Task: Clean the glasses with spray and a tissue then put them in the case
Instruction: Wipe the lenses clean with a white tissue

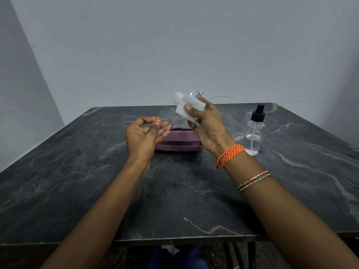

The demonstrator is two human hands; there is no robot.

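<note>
Head view: glasses (168, 119) held above the closed purple case (177, 141), long axis running left to right — left hand (144, 133) pinching the left lens rim. Right hand (207, 123) gripping a folded white tissue (189, 106) over the right lens. Spray bottle (253, 133) upright, right of the case.

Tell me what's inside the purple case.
Cannot be seen: the purple case lies closed on the table. The glasses are not inside; both hands hold them above it.

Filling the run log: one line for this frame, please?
step: wiping lens | left hand: holds glasses | right hand: presses tissue on glasses | case: closed | spray bottle: on table
</note>
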